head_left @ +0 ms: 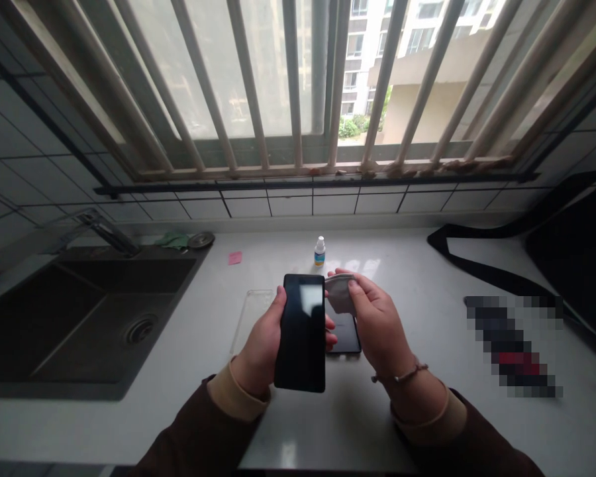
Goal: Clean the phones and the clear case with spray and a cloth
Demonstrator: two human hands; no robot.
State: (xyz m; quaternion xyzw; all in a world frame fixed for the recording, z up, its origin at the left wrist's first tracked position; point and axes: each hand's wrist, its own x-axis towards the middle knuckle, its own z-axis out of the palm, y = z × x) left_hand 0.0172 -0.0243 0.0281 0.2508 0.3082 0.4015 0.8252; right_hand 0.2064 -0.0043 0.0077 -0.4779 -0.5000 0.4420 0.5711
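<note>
Gripping a black smartphone point(300, 333), the left hand point(259, 348) curls tight; the right hand point(377, 324) pinches a grey cloth point(340, 293) beside it. A clear case point(251, 317) lies unused.

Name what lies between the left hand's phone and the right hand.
Head view: a grey cloth, held by the right hand, with a second phone lying on the counter beneath.

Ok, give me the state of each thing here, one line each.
Black phone: held upright in the left hand, screen dark
Grey cloth: gripped in the right hand
Second phone: lying flat on the white counter, screen dark
Small bottle: upright, capped
Clear plastic case: lying on the counter
</note>
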